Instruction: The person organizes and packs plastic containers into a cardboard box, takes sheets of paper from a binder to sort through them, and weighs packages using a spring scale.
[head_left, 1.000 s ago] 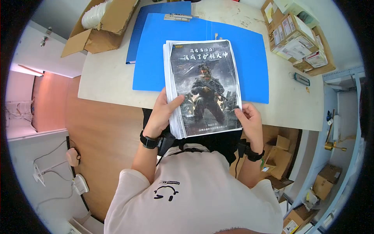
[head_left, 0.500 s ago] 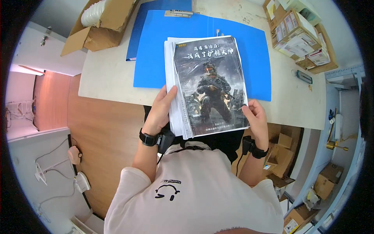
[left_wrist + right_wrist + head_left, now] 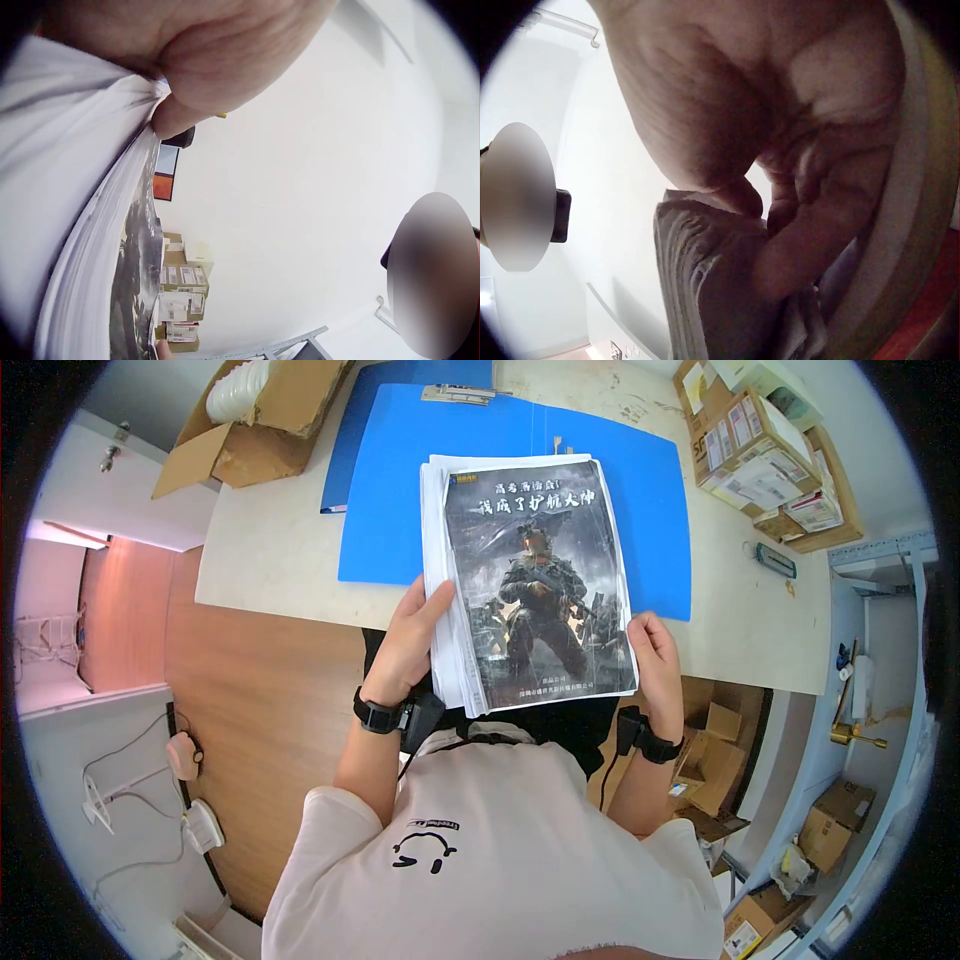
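Note:
A thick stack of papers (image 3: 540,585), its dark cover showing an armed figure in combat gear, is held up above the table's front edge in the head view. My left hand (image 3: 403,645) grips its left edge, thumb on top. On the lower right edge my right hand (image 3: 656,665) pinches the sheets between thumb and fingers. In the left wrist view, the left hand (image 3: 217,56) holds the page edges (image 3: 82,270). Layered, slightly curled sheets (image 3: 697,277) sit in the grasp of the right hand (image 3: 780,127) in the right wrist view. Beneath the stack lies a blue folder (image 3: 390,490).
The pale table (image 3: 270,565) carries an open carton (image 3: 270,455) with white rolls at back left. Parcel boxes (image 3: 755,450) and a small teal object (image 3: 775,560) are on the right. More cartons (image 3: 712,760) stand on the floor at right.
Compared with a second ago, the stack and both hands have shifted slightly up and to the right. The left thumb has moved from the cover toward the stack's left edge.

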`<state>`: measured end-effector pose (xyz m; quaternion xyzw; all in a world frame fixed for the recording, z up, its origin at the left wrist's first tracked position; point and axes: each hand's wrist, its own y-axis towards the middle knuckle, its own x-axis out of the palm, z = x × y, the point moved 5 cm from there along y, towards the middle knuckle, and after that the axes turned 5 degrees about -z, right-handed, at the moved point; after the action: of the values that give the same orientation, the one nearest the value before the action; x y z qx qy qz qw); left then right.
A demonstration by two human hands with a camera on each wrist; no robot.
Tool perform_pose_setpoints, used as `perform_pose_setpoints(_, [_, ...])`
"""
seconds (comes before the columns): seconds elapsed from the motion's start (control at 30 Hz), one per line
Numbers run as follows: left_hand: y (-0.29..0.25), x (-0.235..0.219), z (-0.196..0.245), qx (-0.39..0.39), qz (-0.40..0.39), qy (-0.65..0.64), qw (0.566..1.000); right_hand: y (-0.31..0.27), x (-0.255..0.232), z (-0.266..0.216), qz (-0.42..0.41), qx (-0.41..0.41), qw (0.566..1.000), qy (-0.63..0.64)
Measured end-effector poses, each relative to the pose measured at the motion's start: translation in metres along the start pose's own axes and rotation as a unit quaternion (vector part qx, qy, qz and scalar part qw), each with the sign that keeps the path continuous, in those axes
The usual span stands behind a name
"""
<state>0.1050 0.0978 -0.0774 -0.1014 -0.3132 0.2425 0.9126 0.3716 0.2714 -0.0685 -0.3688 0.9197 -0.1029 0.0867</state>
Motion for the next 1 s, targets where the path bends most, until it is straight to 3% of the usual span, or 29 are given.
perform_pose_setpoints(0.5, [0.0013,-0.0009,-0.0026,-0.003,0.016,0.004,1.000,0.0025,-0.0034,0.0062,0.038,-0.024,0.999,-0.009])
perform_pose_setpoints(0.67, [0.0024,-0.0025,-0.0048,-0.003,0.007,0.001,1.000,0.0024,0.0021,0.0015,0.007,-0.004,0.999,0.046])
perform_pose_setpoints(1.0, [0.0016,-0.0019,-0.0039,-0.008,0.011,0.008,1.000,0.0043,0.0015,0.0039,-0.006,-0.019,1.000,0.013])
